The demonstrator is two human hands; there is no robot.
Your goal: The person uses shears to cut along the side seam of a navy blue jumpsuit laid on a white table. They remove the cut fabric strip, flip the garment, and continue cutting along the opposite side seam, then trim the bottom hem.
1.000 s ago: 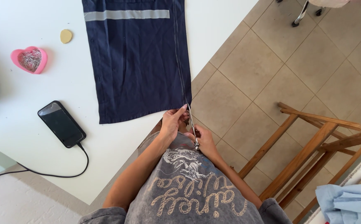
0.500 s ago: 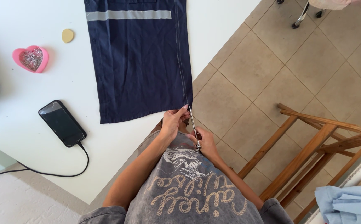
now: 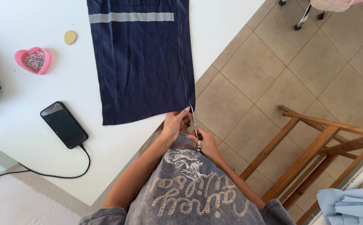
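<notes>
Two hands meet at the near right corner of the navy garment [image 3: 142, 62], which lies flat on the white table [image 3: 31, 141] with its right edge hanging close to the table's edge. Going by size: table first, then that garment with a pale reflective stripe across its far end, and a wooden frame [image 3: 315, 146] standing on the tile floor well off to the garment's right. Left of the garment sit a black phone [image 3: 63, 124] on its charging cable, a pink heart-shaped dish of pins [image 3: 33, 60], and a small tan disc [image 3: 70, 37]. Left hand [image 3: 174, 123] pinches the garment's corner; right hand [image 3: 208, 143] is closed around scissors [image 3: 195, 127] pointing at the hem beside the long seam. Looks to me like the cut's barely started, since the seam line above looks whole.
</notes>
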